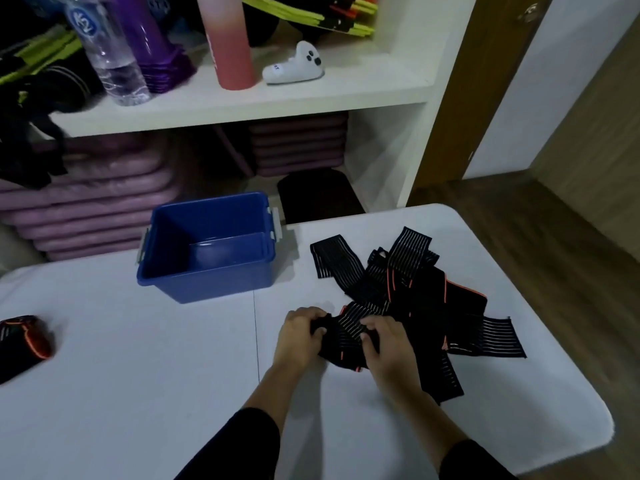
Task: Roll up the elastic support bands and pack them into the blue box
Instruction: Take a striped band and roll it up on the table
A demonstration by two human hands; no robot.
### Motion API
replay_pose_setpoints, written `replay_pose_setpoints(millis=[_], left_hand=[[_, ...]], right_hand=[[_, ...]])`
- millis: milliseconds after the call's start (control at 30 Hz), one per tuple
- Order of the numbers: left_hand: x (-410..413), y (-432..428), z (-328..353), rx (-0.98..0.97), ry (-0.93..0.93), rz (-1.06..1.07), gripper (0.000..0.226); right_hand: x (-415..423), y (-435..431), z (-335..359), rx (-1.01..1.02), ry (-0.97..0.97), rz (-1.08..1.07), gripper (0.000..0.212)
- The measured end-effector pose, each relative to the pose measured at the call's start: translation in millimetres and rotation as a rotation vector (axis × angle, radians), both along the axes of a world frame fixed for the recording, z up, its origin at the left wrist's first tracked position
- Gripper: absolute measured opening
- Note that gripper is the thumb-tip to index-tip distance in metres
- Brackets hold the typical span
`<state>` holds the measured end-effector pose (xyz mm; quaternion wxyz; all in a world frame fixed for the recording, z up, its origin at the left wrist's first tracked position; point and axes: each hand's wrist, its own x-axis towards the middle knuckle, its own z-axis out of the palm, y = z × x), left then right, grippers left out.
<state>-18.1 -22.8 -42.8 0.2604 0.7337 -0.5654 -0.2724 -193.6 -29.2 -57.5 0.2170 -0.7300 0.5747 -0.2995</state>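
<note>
Both forearms reach up from bottom centre, as I read it. Left hand [300,336] and right hand [389,346] curl fingers round one striped band [346,329], knuckles facing up. Band pile [426,296] sprawls right of centre; blue box [214,284] stands open, left of it, on white table [121,375].

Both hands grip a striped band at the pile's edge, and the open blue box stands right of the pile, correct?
Not quite. The head view shows the blue box left of the pile, not right. The left hand and right hand do grip a striped band at the pile's edge.
</note>
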Motion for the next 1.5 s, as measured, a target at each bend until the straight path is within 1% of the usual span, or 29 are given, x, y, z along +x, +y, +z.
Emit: replay_pose_setpoints(millis=[100, 233, 300, 367, 433, 533, 600, 700, 833, 933, 1033, 1167, 1333, 1433, 1500], left_hand=[[-2.9, -16.0, -6.0, 0.024, -0.091, -0.051, 0.036], [3.0, -30.3, -15.9, 0.156, -0.304, -0.153, 0.047], [4.7, -34.5, -20.8, 0.204, -0.357, -0.186, 0.048], [5.5, -36.1, -26.2, 0.234, -0.363, -0.171, 0.048], [6.7, -36.6, -28.8, 0.241, -0.296, -0.111, 0.046], [8.7, -38.1, -27.1, 0.198, -0.131, 0.031, 0.033], [10.7, -38.7, -23.4, 0.176, 0.012, 0.142, 0.022], [15.7, -38.8, -20.6, 0.193, 0.221, 0.222, 0.022], [20.6, -38.3, -12.2, 0.157, 0.432, 0.308, 0.018], [23.6, -37.0, -5.2, 0.124, 0.583, 0.314, 0.022], [24.4, -38.1, 4.6, 0.113, 0.682, 0.291, 0.026], [18.5, -43.1, 31.5, 0.033, 0.822, 0.279, 0.023], [10.4, -56.9, 83.1, -0.093, 0.894, 0.240, 0.021], [3.8, -66.1, 119.4, -0.205, 0.884, 0.191, 0.022], [-3.3, -71.5, 145.1, -0.279, 0.879, 0.148, 0.024]], right_hand=[[-2.7, -9.7, -4.8, -0.069, -0.019, -0.012, 0.019], [-2.5, -26.7, -10.4, -0.155, -0.009, -0.054, 0.019], [-1.1, -36.7, -11.7, -0.191, -0.007, -0.056, 0.019], [-0.5, -48.9, -12.8, -0.187, -0.010, -0.048, 0.021], [-1.1, -61.6, -13.4, -0.143, -0.021, -0.042, 0.025], [-4.1, -81.5, -11.2, -0.021, -0.009, -0.013, 0.040], [-6.7, -95.1, -8.8, 0.080, 0.059, 0.045, 0.049], [-9.5, -111.5, -6.7, 0.202, 0.188, 0.159, 0.057], [-8.6, -125.4, -6.8, 0.237, 0.293, 0.236, 0.052], [-7.7, -129.9, -7.4, 0.219, 0.296, 0.242, 0.038], [-7.0, -132.1, -1.2, 0.152, 0.232, 0.231, 0.028], [-2.4, -137.9, 29.7, 0.138, 0.094, 0.202, 0.026], [-2.7, -152.2, 97.5, 0.091, -0.140, 0.148, 0.024], [-6.4, -163.4, 149.0, 0.102, -0.314, 0.117, 0.021], [-10.0, -168.2, 182.1, 0.104, -0.378, 0.143, 0.019]])
